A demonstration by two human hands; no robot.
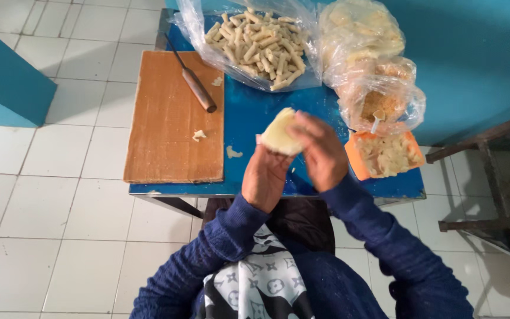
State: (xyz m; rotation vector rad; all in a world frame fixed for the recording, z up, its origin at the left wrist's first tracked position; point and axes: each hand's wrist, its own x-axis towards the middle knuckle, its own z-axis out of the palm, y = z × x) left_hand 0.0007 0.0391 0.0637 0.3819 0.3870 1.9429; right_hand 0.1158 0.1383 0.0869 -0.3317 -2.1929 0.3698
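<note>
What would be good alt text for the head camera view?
Seen from above, the left hand and right hand together hold a pale dough piece over a blue table, with a wooden board, a knife and a bag of rolled pieces.

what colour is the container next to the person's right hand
Orange container, filled with pale filling; seen in the head view.
</note>
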